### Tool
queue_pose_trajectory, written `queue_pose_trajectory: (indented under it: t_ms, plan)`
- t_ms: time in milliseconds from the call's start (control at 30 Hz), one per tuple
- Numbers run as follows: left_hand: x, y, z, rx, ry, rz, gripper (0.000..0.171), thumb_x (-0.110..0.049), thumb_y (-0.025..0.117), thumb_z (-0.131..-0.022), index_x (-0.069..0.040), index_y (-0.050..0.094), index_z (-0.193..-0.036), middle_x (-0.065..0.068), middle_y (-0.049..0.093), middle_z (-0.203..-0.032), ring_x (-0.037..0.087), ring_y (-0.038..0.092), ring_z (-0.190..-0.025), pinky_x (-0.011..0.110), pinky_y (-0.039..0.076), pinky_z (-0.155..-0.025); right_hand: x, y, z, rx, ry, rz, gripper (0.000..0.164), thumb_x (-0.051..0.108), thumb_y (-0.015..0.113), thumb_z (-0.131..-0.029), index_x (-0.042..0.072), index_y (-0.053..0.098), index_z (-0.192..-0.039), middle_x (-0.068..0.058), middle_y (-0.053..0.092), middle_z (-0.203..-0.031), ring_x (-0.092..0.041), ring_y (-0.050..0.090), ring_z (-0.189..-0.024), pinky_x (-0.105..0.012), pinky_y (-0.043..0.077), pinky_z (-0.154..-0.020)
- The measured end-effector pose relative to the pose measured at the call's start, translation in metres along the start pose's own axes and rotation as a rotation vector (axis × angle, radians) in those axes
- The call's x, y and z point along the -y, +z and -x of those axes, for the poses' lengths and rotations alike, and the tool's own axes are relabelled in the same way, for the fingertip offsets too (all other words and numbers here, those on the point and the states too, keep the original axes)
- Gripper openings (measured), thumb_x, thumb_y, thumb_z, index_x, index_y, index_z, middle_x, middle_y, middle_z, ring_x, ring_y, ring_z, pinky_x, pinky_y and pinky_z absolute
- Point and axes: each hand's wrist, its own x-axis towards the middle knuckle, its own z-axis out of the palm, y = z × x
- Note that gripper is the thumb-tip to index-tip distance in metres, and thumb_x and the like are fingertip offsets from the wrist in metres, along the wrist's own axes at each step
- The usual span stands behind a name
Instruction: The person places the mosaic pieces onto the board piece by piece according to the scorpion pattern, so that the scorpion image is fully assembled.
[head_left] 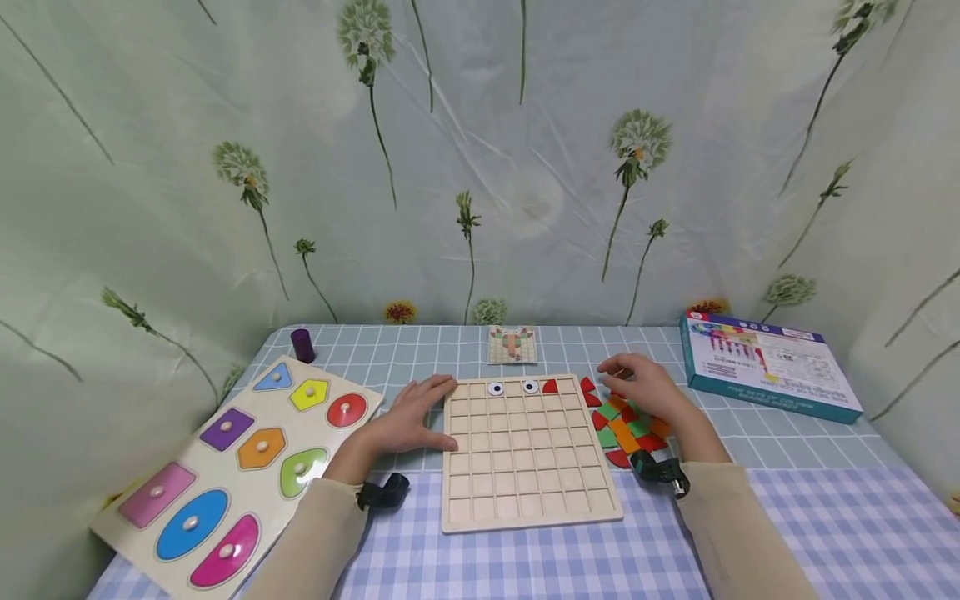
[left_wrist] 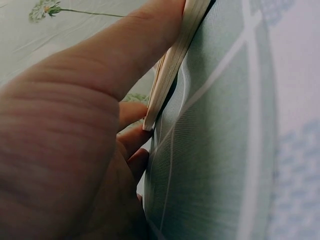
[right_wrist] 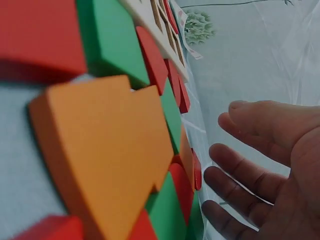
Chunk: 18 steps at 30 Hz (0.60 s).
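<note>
A wooden grid board [head_left: 525,450] lies in the middle of the table. Along its top row sit two round eye pieces [head_left: 496,389] and a red quarter-circle piece [head_left: 551,386]. My left hand [head_left: 408,421] rests at the board's left edge, thumb and fingers spread and touching the rim. My right hand [head_left: 645,387] hovers over a pile of red, green and orange wooden pieces [head_left: 622,433] right of the board. In the right wrist view its fingers [right_wrist: 245,175] are loosely bent with nothing between them, apart from the orange pieces [right_wrist: 105,145].
A small pattern card [head_left: 512,345] lies behind the board. On the left is a knobbed shape puzzle [head_left: 258,500], with a purple cylinder [head_left: 303,345] beyond it. A teal-edged box [head_left: 772,367] lies at the back right. A checked cloth [head_left: 405,550] covers the front.
</note>
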Motion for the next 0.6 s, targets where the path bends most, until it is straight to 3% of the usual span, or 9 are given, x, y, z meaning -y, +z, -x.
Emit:
queue_pose_trajectory:
  t_ms: [333,600]
  plan:
    - [0.001,0.001,0.001,0.001,0.009,0.021,0.102,-0.047,0.082,-0.077,-0.014,0.029,-0.158,0.010,0.024,-0.166,0.033,0.018,-0.155,0.059,0.006,-0.126,0.001,0.008,-0.003,0.019,-0.031,0.033,0.031,0.017,0.064,-0.096,0.008,0.065,-0.125,-0.019,0.064,-0.123,-0.034,0.057,-0.111,-0.052,0.053,-0.098]
    - [0.001,0.001,0.001,0.006,-0.003,0.015,0.100,-0.048,0.082,-0.077,-0.014,0.032,-0.157,0.010,0.024,-0.166,0.033,0.017,-0.156,0.059,0.006,-0.126,0.004,0.015,-0.005,-0.001,-0.046,0.112,0.033,0.017,0.064,-0.096,0.013,0.066,-0.129,-0.021,0.061,-0.129,-0.035,0.054,-0.111,-0.050,0.054,-0.093]
